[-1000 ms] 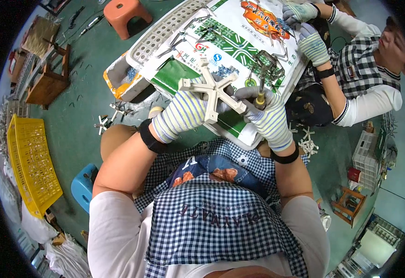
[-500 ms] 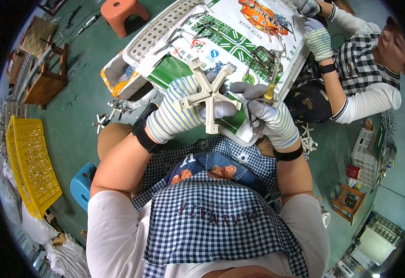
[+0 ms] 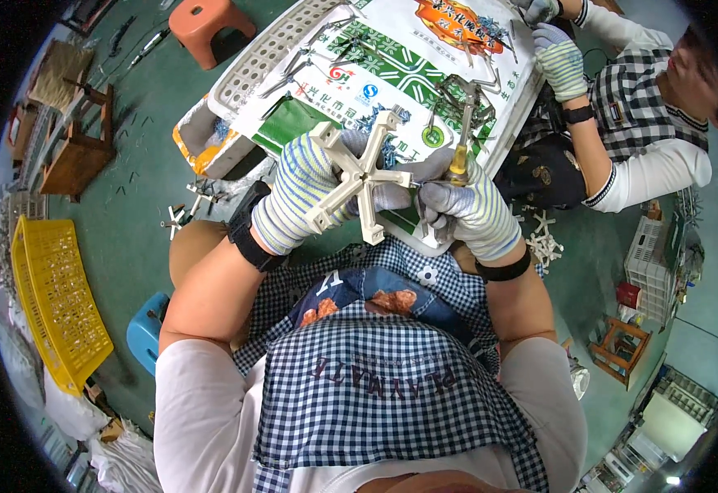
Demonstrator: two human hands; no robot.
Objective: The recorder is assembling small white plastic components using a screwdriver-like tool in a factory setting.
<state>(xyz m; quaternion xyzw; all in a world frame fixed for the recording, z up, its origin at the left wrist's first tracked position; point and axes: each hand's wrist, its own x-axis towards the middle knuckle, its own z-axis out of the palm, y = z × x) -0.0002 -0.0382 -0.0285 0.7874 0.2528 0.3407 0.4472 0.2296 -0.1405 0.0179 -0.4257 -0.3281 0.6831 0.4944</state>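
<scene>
A person seen from above, wearing a blue checked apron (image 3: 392, 386), works with both hands in striped knit gloves. The left hand (image 3: 301, 193) grips a cream plastic cross-shaped bracket (image 3: 357, 177), fingers curled around one of its arms. The bracket sits in front of the chest, above the lap, tilted so its spokes fan out. Half a second ago it stood a little further from the body and more upright; now it has come closer and turned slightly towards the right hand.

The right hand (image 3: 466, 209) is clenched around a yellow-handled screwdriver (image 3: 459, 156), whose shaft rises from the fist. This hand now touches the bracket's right arm, where a second ago the two were a little apart. The closing gap suggests that tool and part are being brought together to fasten something, though no screw can be made out.

Beyond the hands lies a printed white and green sack (image 3: 408, 74) spread over a white slatted crate (image 3: 273, 57), with metal parts scattered on it. A co-worker's gloved hand (image 3: 560, 66) reaches onto the sack from the upper right. More cream crosses (image 3: 544, 242) lie on the green floor (image 3: 129, 222) near the co-worker. A yellow crate (image 3: 51, 304) stands at far left, an orange stool (image 3: 207, 25) at the top.
</scene>
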